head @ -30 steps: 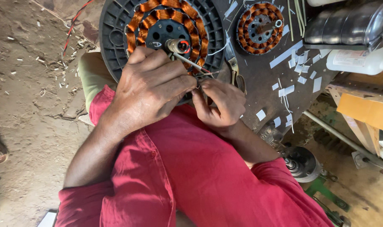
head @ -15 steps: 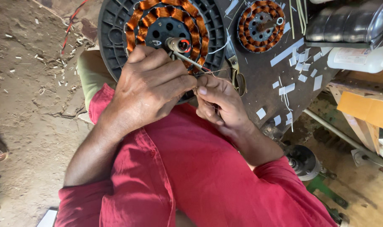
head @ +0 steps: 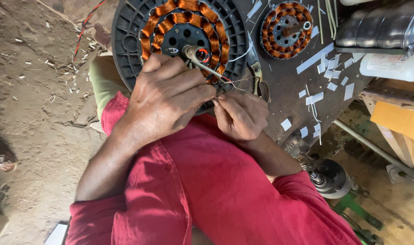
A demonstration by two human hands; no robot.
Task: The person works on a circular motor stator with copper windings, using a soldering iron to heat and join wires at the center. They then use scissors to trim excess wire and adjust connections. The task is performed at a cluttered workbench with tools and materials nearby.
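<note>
i'm looking straight down at my own two hands, meeting at the near edge of the big black ribbed plastic disc with rings of copper-coloured wire coils [head: 179, 27]. it lies flat, propped toward my lap, its steel centre shaft [head: 195, 53] pointing up at me.

left hand [head: 168, 97] lies over the near part of the disc, fingers [head: 189, 90] curled and pressed together, tips closing on the thin loose wire ends [head: 232, 84] that come off the winding. right hand [head: 241, 113] sits just beside it, touching fingertip to fingertip, thumb and forefinger pinching those same fine strands. i can't tell how many strands are in the pinch, too thin.

the relation that matters: the wire ends run from the coil ring down and to the right, away from the shaft, long axis slanting toward my right hand. both hands are on them; the right has the free tips, the left the part nearer the coil.

counting now: two wound stators, the big one under my hands and a smaller round copper-wound stator [head: 286, 29] lying well apart on the dark work surface [head: 284, 90]. many white paper strips [head: 316, 97] scattered there, over a dozen. one white plastic bottle [head: 391, 66] on its side at far right. one small grey motor part [head: 329, 179] down on the floor by my red-sleeved right arm.
</note>
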